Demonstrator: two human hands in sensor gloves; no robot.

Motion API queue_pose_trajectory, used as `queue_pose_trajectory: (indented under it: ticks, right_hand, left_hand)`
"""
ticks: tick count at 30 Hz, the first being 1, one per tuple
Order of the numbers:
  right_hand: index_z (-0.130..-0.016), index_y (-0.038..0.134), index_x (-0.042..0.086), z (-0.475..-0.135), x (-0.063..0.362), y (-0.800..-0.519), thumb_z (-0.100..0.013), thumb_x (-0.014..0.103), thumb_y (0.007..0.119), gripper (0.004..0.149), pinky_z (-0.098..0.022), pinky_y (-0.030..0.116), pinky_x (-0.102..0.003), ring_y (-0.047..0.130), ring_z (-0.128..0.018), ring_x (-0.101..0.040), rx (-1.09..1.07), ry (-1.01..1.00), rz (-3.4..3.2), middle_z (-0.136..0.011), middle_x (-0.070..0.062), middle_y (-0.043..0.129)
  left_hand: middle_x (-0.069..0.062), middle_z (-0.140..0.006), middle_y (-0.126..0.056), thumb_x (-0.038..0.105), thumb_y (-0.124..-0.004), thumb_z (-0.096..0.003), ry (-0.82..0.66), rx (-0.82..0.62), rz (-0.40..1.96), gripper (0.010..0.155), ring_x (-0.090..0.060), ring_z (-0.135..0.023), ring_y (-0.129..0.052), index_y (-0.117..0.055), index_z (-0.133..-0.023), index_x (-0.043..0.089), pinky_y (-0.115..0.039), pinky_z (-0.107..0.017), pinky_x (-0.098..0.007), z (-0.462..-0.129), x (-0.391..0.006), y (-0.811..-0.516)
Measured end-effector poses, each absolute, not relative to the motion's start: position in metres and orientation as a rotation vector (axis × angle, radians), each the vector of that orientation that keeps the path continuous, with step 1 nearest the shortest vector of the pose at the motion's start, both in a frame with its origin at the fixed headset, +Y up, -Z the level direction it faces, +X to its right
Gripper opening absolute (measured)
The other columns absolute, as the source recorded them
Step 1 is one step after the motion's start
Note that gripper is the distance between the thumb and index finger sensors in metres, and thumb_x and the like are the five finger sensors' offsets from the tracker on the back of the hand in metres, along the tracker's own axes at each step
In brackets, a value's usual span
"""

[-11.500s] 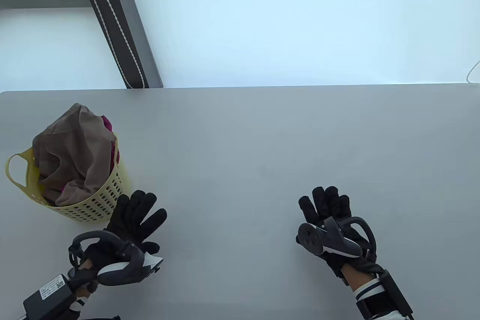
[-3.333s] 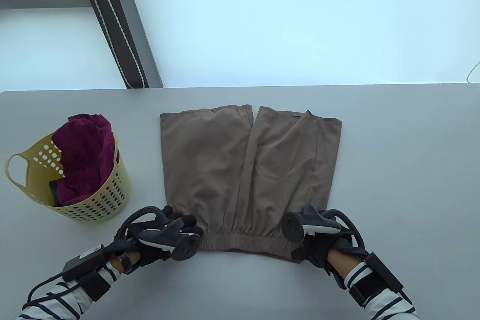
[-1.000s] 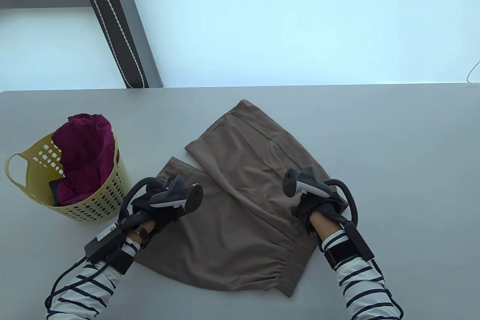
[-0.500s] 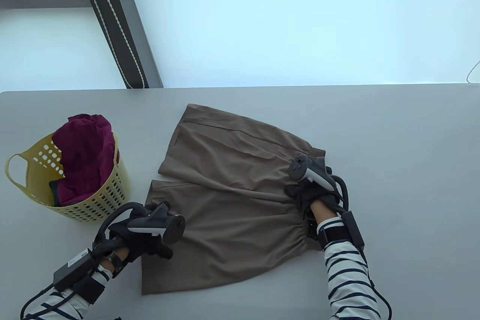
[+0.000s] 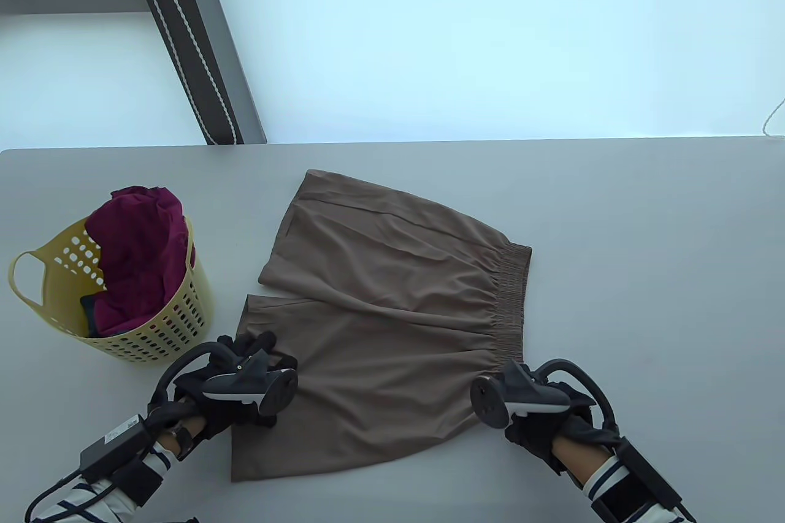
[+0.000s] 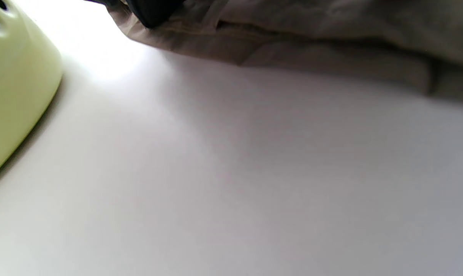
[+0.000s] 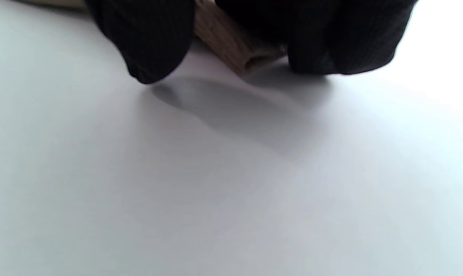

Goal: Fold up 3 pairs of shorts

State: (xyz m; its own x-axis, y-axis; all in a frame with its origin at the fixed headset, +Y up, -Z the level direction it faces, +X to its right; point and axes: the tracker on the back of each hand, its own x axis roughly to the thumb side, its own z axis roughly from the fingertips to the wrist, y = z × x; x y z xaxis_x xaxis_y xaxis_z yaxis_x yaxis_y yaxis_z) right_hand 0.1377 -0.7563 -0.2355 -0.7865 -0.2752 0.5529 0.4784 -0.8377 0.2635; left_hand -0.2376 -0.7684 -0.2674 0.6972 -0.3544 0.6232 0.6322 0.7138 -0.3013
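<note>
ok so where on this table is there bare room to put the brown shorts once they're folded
The widest bare patch is the table right of the brown shorts, beyond the waistband. A bare strip runs along the far edge behind the shorts. The left side is crowded: the yellow basket sits close to the leg hems, with the left hand in the gap. The right hand is at the near waistband corner.

Bright backlight beyond the table (image 5: 613, 210), glare — wrist views soft, blurred
</note>
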Motion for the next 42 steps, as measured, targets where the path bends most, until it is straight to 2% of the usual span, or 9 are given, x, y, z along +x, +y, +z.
queue_pose_trajectory:
  ticks: [3,8,18,23,25,30,34,37,42]
  right_hand:
    - [-0.095,0.048,-0.007,-0.234,0.133,-0.757,-0.041,0.035,0.076,0.074,-0.052,0.077,-0.050,0.084,-0.075,-0.044,-0.713,-0.482,-2.582,-0.087,-0.036,0.060]
    - [-0.090,0.060,-0.004,-0.238,0.127,-0.756,-0.041,0.034,0.076,0.064,-0.047,0.082,-0.047,0.095,-0.066,-0.037,-0.724,-0.312,-2.568,-0.081,-0.032,0.073]
    - [-0.085,0.070,0.005,-0.251,0.128,-0.755,-0.042,0.029,0.075,0.050,-0.043,0.086,-0.042,0.104,-0.056,-0.028,-0.713,-0.165,-2.578,-0.075,-0.024,0.082]
    - [-0.083,0.072,0.010,-0.247,0.136,-0.745,-0.039,0.029,0.077,0.048,-0.043,0.087,-0.041,0.104,-0.056,-0.025,-0.755,-0.319,-2.582,-0.075,-0.020,0.083]
    - [-0.083,0.073,0.016,-0.245,0.142,-0.735,-0.037,0.030,0.077,0.048,-0.044,0.086,-0.040,0.104,-0.058,-0.023,-0.778,-0.527,-2.616,-0.076,-0.016,0.083]
    - [-0.080,0.081,0.018,-0.245,0.174,-0.690,-0.036,0.032,0.080,0.046,-0.043,0.086,-0.040,0.107,-0.052,-0.021,-0.795,-0.751,-2.852,-0.071,-0.010,0.094]
    - [-0.079,0.083,0.017,-0.258,0.202,-0.653,-0.036,0.034,0.081,0.047,-0.041,0.087,-0.040,0.109,-0.047,-0.020,-0.696,-0.677,-3.051,-0.067,-0.009,0.098]
    - [-0.081,0.083,0.014,-0.285,0.215,-0.639,-0.037,0.035,0.081,0.048,-0.040,0.086,-0.042,0.108,-0.044,-0.022,-0.520,-0.569,-3.164,-0.064,-0.011,0.099]
    - [-0.080,0.084,0.014,-0.334,0.218,-0.653,-0.037,0.037,0.079,0.048,-0.041,0.083,-0.045,0.106,-0.044,-0.025,-0.218,-0.427,-3.210,-0.063,-0.011,0.098]
  left_hand:
    - [-0.036,-0.117,-0.021,0.065,-0.044,-0.0370,-0.544,-0.422,-0.651,0.093,-0.048,-0.104,-0.060,-0.006,-0.108,0.018,-0.051,-0.073,-0.069,-0.263,-0.243,-0.765]
    - [-0.024,-0.114,-0.046,0.064,-0.044,-0.0373,-0.511,-0.356,-0.687,0.087,-0.040,-0.097,-0.073,-0.036,-0.109,0.015,-0.057,-0.072,-0.067,-0.260,-0.251,-0.766]
    - [0.009,-0.082,-0.087,0.046,-0.064,-0.0434,-0.529,-0.111,-0.682,0.041,-0.012,-0.068,-0.100,-0.068,-0.081,0.031,-0.075,-0.069,-0.052,-0.266,-0.238,-0.764]
    - [0.009,-0.075,-0.091,0.049,-0.068,-0.0416,-0.641,-0.240,-0.653,0.040,-0.012,-0.062,-0.101,-0.074,-0.077,0.031,-0.074,-0.070,-0.052,-0.248,-0.230,-0.757]
    - [0.011,-0.074,-0.092,0.051,-0.068,-0.0414,-0.692,-0.376,-0.630,0.039,-0.010,-0.061,-0.101,-0.075,-0.076,0.034,-0.072,-0.071,-0.052,-0.241,-0.227,-0.751]
    - [0.010,-0.070,-0.094,0.054,-0.071,-0.0413,-0.799,-0.572,-0.400,0.038,-0.011,-0.056,-0.102,-0.079,-0.073,0.034,-0.072,-0.070,-0.052,-0.223,-0.223,-0.701]
    - [0.009,-0.069,-0.095,0.055,-0.072,-0.0419,-0.872,-0.424,-0.205,0.039,-0.012,-0.053,-0.102,-0.081,-0.073,0.033,-0.073,-0.070,-0.052,-0.218,-0.222,-0.637]
    - [0.006,-0.073,-0.094,0.054,-0.072,-0.0436,-0.766,-0.290,-0.187,0.040,-0.014,-0.057,-0.101,-0.081,-0.075,0.032,-0.072,-0.070,-0.055,-0.236,-0.224,-0.608]
    - [0.002,-0.080,-0.090,0.052,-0.069,-0.0468,-0.527,-0.214,-0.307,0.039,-0.017,-0.063,-0.099,-0.079,-0.078,0.032,-0.070,-0.069,-0.058,-0.277,-0.215,-0.612]
